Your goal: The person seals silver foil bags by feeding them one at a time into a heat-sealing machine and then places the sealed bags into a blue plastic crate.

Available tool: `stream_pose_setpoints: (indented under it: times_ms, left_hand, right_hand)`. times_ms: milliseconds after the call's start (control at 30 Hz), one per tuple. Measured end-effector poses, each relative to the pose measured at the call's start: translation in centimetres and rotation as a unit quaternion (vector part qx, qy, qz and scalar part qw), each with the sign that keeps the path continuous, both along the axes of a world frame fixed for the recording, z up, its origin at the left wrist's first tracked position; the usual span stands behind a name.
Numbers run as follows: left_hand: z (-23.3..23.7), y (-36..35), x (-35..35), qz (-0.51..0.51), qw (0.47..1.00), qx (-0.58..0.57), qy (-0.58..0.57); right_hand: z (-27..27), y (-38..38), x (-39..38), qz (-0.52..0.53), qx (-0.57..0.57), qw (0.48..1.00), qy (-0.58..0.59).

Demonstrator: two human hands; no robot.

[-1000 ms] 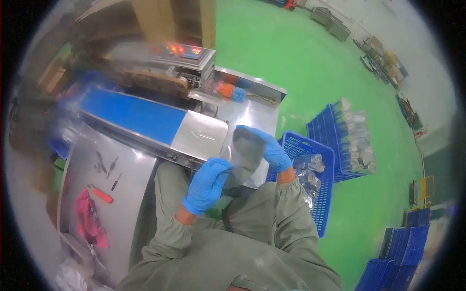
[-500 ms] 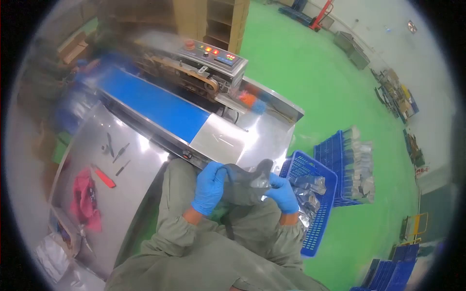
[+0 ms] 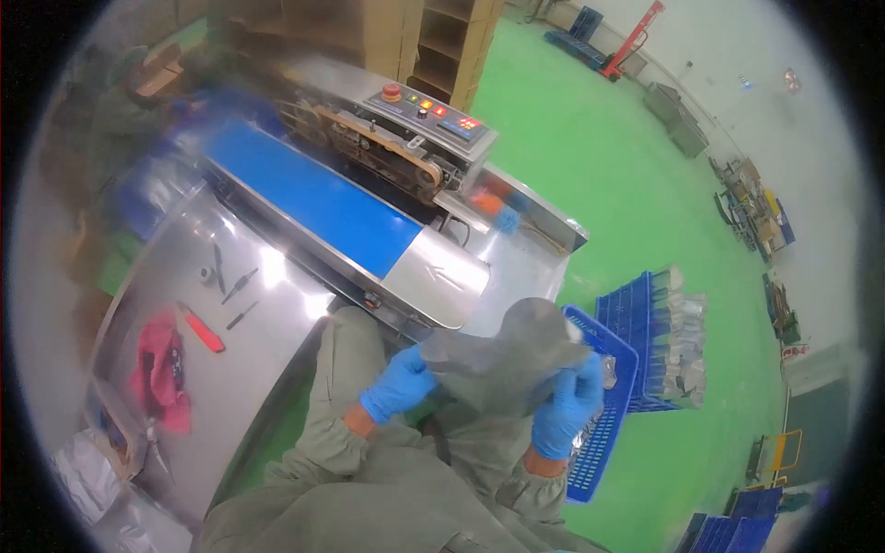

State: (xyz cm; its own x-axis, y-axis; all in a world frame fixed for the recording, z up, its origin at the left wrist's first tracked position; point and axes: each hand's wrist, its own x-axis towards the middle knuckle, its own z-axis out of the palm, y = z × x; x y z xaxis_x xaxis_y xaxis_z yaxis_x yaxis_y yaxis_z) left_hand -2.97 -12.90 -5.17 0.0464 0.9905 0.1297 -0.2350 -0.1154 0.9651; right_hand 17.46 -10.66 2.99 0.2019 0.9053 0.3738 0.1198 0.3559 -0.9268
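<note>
A grey, foil-like bag [image 3: 502, 359] is stretched out above my lap, between my two gloved hands. My left hand [image 3: 401, 382], in a blue glove, pinches the bag's left edge. At its right edge my right hand [image 3: 569, 405], also gloved in blue, grips it with the fingers closed. Behind the bag, to the right, is a blue basket [image 3: 608, 452] with silvery packets in it, partly hidden by my right hand and the bag.
A machine [image 3: 433, 115] with a blue conveyor belt [image 3: 313, 198] stands ahead. On the metal table [image 3: 244, 341] at left lie a red-handled tool [image 3: 201, 329], small tools and a pink cloth [image 3: 159, 369]. A second basket [image 3: 627, 304] holds upright silver bags. A person [image 3: 120, 120] is at far left.
The bag is now spread wider and faces me more broadly. My right hand has moved right and down, my left hand slightly down. The view has shifted a little.
</note>
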Motion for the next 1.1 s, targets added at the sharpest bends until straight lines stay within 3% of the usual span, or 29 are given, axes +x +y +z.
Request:
stream_pose_setpoints:
  times_ms: [67, 133, 167, 233, 300, 333, 367, 433, 533, 567, 600, 633, 767, 833, 933, 1100]
  left_hand:
    - [3.2, -0.3, 0.8, -0.008, 0.998, 0.026, -0.048]
    - [6.2, -0.1, 0.6, -0.034, 0.981, 0.017, -0.19]
    - [6.9, 0.0, 0.1, -0.036, 0.981, 0.017, -0.189]
    - [8.3, 0.5, -0.8, 0.179, 0.984, 0.005, 0.002]
    - [11.7, 3.5, -2.5, 0.258, 0.966, -0.002, -0.012]
    - [12.2, 5.6, -3.1, 0.272, 0.961, 0.031, 0.033]
    - [12.3, 7.8, -3.8, 0.284, 0.954, 0.064, 0.078]
    - [11.8, 11.7, -4.8, 0.22, 0.975, -0.006, 0.041]
    - [3.6, 18.4, -7.3, 0.154, 0.983, -0.064, 0.075]
    - [0.5, 20.0, -8.4, 0.159, 0.944, 0.047, 0.286]
    - [0.2, 20.5, -9.0, 0.157, 0.849, 0.154, 0.48]
    - [-0.3, 20.9, -9.0, 0.15, 0.849, 0.126, 0.491]
    - [-2.3, 22.8, -9.5, 0.117, 0.868, 0.091, 0.475]
    - [-2.1, 23.3, -9.1, 0.122, 0.952, -0.12, 0.253]
    - [-2.7, 23.9, -10.1, 0.128, 0.938, -0.047, 0.319]
    - [-3.4, 24.7, -12.0, 0.135, 0.95, -0.046, 0.277]
  right_hand:
    - [2.9, -0.7, -1.3, -0.008, 0.015, 0.999, 0.043]
    - [4.1, -1.0, -2.0, -0.017, 0.033, 0.995, 0.089]
    - [4.3, -0.9, -2.1, -0.024, 0.057, 0.993, 0.096]
    - [4.2, -0.3, -1.9, -0.018, 0.113, 0.99, 0.088]
    - [5.0, 0.8, -3.4, -0.044, 0.095, 0.989, 0.109]
    - [5.6, 1.7, -4.3, -0.068, 0.078, 0.986, 0.129]
    - [4.7, 3.0, -4.7, -0.133, 0.054, 0.988, 0.055]
    - [1.7, 6.7, -5.1, -0.121, 0.048, 0.99, 0.057]
    - [-3.4, 10.7, -5.9, -0.101, -0.002, 0.992, 0.079]
    - [-5.5, 11.8, -6.0, -0.102, -0.019, 0.991, 0.08]
    - [-6.1, 12.4, -6.5, -0.101, -0.037, 0.991, 0.081]
    - [-6.5, 12.7, -6.8, -0.105, -0.039, 0.99, 0.081]
    - [-7.4, 13.7, -7.0, -0.091, -0.089, 0.989, 0.07]
    - [-8.6, 14.9, -6.9, -0.101, -0.058, 0.99, 0.08]
    - [-9.6, 16.3, -7.1, -0.105, -0.054, 0.99, 0.076]
    - [-10.9, 17.7, -8.0, -0.092, -0.055, 0.994, 0.018]
